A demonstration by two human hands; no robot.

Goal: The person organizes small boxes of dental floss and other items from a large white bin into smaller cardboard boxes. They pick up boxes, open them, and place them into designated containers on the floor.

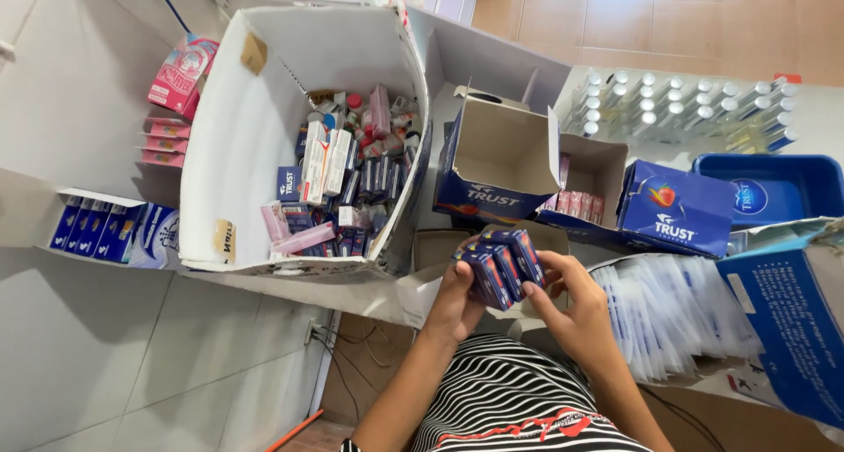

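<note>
Between both hands: three small dark-blue boxes (501, 263), stacked.

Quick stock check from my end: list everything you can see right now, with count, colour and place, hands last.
small boxes in hand: about three, dark blue, held between both hands
large open carton: one, white, left of centre, with many mixed small packs in it
pink packs: several, pink, far left of the carton
blue boxes in a tray: one row, blue, lower left
open blue carton: one, blue with brown inside, centre
blue carton with red packs: one, right of centre
small bottles: many, clear, silver caps, upper right
clear sachets: a stack, right
left hand: grips the boxes
right hand: grips the boxes
</note>
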